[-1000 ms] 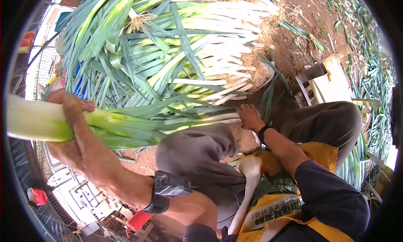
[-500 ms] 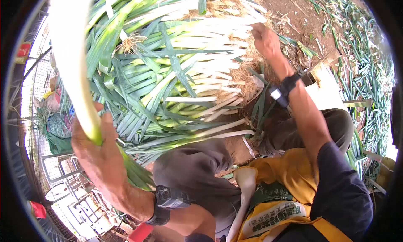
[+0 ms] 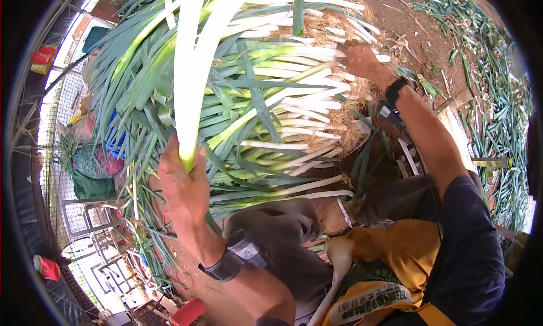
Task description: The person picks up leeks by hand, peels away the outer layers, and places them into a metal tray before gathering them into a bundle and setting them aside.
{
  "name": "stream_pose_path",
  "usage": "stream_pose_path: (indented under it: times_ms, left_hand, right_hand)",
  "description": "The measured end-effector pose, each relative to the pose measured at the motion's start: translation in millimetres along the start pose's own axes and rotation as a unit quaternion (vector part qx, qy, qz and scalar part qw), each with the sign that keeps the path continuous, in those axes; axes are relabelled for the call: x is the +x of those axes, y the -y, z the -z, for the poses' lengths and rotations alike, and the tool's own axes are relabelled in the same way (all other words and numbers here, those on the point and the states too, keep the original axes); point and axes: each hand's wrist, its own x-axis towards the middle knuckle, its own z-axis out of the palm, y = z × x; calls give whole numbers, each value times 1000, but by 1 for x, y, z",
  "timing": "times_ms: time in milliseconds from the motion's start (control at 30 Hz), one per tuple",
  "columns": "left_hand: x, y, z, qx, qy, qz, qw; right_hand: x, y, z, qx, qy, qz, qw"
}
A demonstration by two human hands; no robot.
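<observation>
My left hand (image 3: 186, 184) is wrapped round white-stemmed leeks (image 3: 195, 71) that rise close to the camera. Their green part passes down through the fist. At the right side of a large leek pile (image 3: 226, 116), my right hand (image 3: 365, 61) touches the root ends, its fingers curled over a white stem end. The stems in the pile mostly point right, with stringy brown roots (image 3: 348, 122) at their tips. Green leaves spread to the left. Dark bands with small devices are on both wrists.
Brown soil (image 3: 404, 26) lies right of the pile, with scattered green leaves (image 3: 498, 128) beyond it. My bent knees (image 3: 271, 224) are below the pile. At the left are a wire mesh wall, a metal frame (image 3: 93, 224) and a green bag (image 3: 90, 181).
My left hand has moved right and slightly up in view, with two white stems now showing above it. My right hand has shifted slightly down and right at the root ends.
</observation>
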Motion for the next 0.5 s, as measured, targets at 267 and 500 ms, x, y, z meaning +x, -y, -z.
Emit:
stream_pose_path:
  times_ms: [267, 500]
  left_hand:
    - [6, 2, -23, -147, 37, 75, 986]
    - [1, 32, -37, -183, 108, 137, 967]
  right_hand:
    - [-91, 23, 88, -498, -425, 247, 714]
    - [-164, 69, 183, -11, -21, 80, 997]
